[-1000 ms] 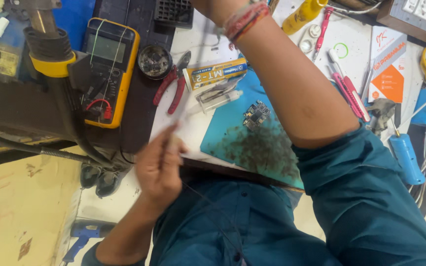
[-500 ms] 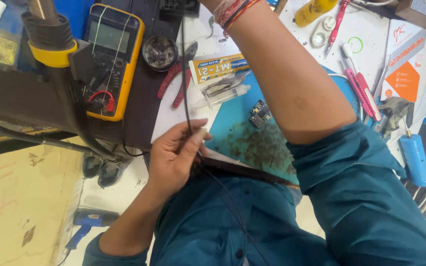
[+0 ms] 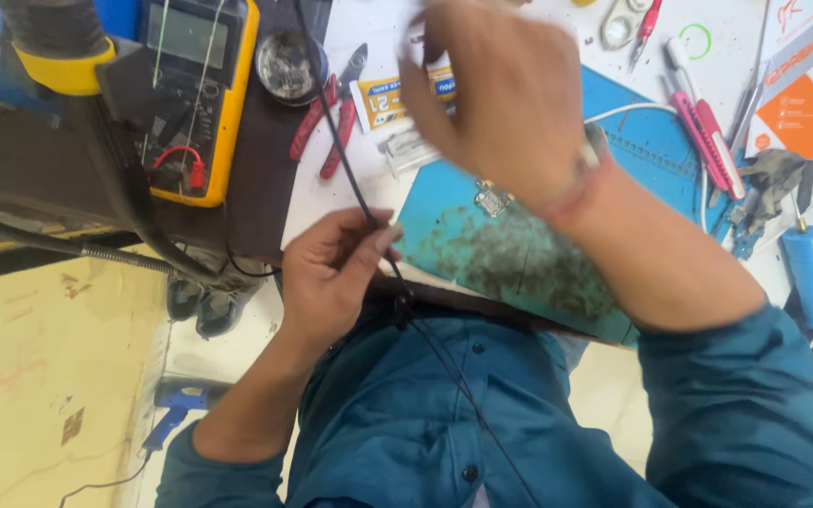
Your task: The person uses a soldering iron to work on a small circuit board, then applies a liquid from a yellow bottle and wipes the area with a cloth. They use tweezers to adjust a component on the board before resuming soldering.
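Left hand (image 3: 331,273) pinches the thin black wire (image 3: 350,179) at the workbench's near edge, right hand (image 3: 510,103) is blurred above the blue mat (image 3: 519,254), grip can't tell, so the taut wire could probably snag the red cutters (image 3: 331,122).

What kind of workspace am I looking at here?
Most likely an electronics repair bench: a yellow multimeter, red-handled cutters and a stained blue work mat lie on it, and the left hand pinches a thin black wire.
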